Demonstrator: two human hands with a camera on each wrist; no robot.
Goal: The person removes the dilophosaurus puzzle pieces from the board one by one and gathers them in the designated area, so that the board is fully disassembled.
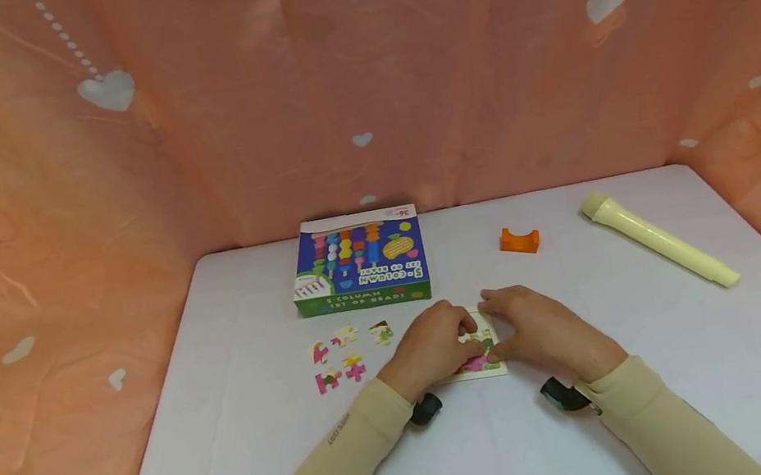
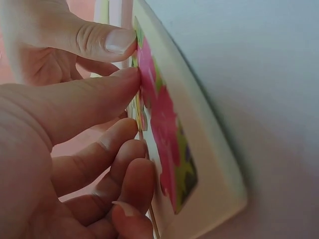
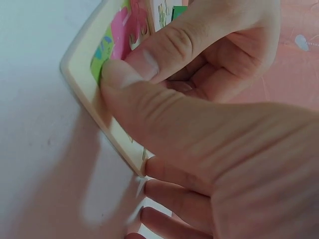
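Note:
A small jigsaw puzzle board (image 1: 486,373) with a pale frame and a pink and green picture lies flat on the table between both hands. My left hand (image 1: 435,345) is over its left part, fingers curled, thumb and index finger at a puzzle piece (image 2: 142,117) that their tips partly hide. From the right, my right hand (image 1: 548,329) presses its thumb on the picture near the edge, while its other fingers reach along the board's right side. The thumbs are close together in the right wrist view. Several loose puzzle pieces (image 1: 354,368) lie to the left.
Behind the loose pieces stands a blue and green bead-set box (image 1: 358,262). An orange curved block (image 1: 519,240) lies at the back, and a long pale yellow tube (image 1: 657,239) lies at the right. A peach curtain (image 1: 356,83) surrounds the white table (image 1: 251,457).

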